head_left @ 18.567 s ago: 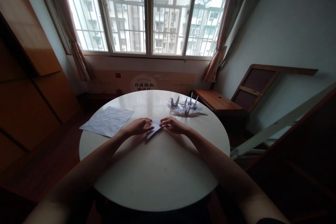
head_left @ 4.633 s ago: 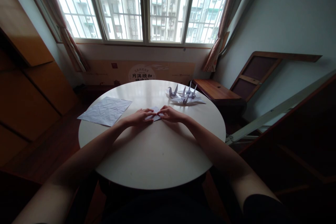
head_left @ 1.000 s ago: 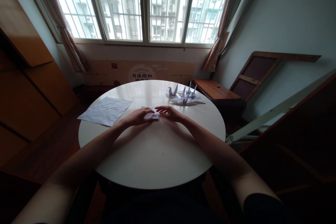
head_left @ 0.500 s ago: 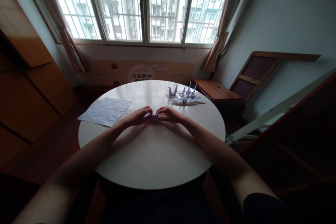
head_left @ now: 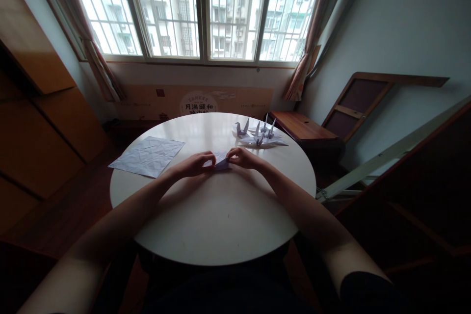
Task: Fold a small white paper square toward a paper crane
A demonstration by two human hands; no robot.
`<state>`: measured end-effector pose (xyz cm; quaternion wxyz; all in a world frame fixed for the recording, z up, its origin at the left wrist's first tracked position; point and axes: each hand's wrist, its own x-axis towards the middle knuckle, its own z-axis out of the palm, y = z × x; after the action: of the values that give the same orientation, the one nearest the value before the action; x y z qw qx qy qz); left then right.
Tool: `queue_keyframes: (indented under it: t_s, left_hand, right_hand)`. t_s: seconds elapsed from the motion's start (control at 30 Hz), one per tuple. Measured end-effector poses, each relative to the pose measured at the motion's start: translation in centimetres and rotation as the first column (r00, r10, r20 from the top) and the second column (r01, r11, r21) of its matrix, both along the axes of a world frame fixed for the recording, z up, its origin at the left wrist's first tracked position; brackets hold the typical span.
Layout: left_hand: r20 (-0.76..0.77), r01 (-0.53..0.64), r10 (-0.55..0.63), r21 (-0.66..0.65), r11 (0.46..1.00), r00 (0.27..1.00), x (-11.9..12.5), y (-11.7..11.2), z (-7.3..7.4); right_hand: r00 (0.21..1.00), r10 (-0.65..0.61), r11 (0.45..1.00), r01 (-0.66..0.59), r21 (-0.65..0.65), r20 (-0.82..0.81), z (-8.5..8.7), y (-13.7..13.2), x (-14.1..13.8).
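A small folded piece of pale paper (head_left: pixel 222 162) is between my hands, low over the white round table (head_left: pixel 217 225). My left hand (head_left: pixel 199 162) is closed with thumb and fingers on the paper's left side. With a pinch, my right hand (head_left: pixel 242 157) grips the paper's upper right edge. To the left lies a creased, unfolded paper sheet (head_left: pixel 149 155). Several folded paper cranes (head_left: pixel 258 135) stand together beyond my right hand, at the table's far right.
Behind the table, a printed cardboard panel (head_left: pixel 147 100) leans below the window (head_left: pixel 198 10). A low wooden bench (head_left: pixel 301 125) stands past the table's right rim. Wooden cabinets (head_left: pixel 55 122) line the left side.
My right hand has moved slightly to the right and away from my left hand. More of the folded paper shows between them, its right edge lifted.
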<state>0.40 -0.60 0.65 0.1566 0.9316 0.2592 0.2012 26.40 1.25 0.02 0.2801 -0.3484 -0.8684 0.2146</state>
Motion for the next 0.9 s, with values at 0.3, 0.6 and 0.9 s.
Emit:
queue_keyframes:
  t_s: [0.3,0.6,0.9]
  left_hand:
    - [-0.031,-0.053,0.056,0.082,0.995,0.998,-0.45,0.53,-0.54]
    - [-0.056,-0.047,0.052,0.08,0.996,0.997,-0.37,0.34,-0.36]
    - [-0.049,-0.06,0.062,0.048,0.997,0.997,-0.72,0.7,-0.44]
  right_hand:
    - [1.0,0.003,1.0,-0.002,-0.015,0.026,-0.31,-0.39,-0.7]
    - [0.996,0.049,0.999,-0.048,-0.02,0.073,-0.31,-0.49,-0.66]
    - [0.997,0.011,1.0,-0.011,-0.003,0.072,-0.24,-0.41,-0.59]
